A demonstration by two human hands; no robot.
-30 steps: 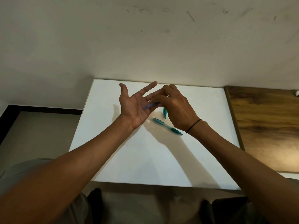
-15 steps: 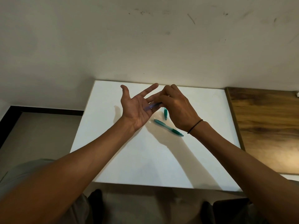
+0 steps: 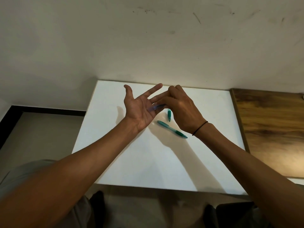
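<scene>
My left hand (image 3: 139, 107) is raised above the white table (image 3: 148, 162), palm up, fingers spread and straight. My right hand (image 3: 182, 111) hovers beside it, knuckles up, and pinches a small translucent blue pen part (image 3: 156, 107) whose tip lies across the left palm. A teal pen (image 3: 171, 129) rests on the table under the hands. A second teal piece (image 3: 169, 114) lies just behind it, partly hidden by the right hand.
A wooden tabletop (image 3: 271, 129) adjoins the white table on the right. A pale wall (image 3: 148, 38) stands directly behind. Grey floor (image 3: 37, 134) shows at the left, and my knees sit below the table's near edge.
Both hands stay nearly still over the table; the right hand keeps the blue part against the left palm. The pens on the table have not moved.
</scene>
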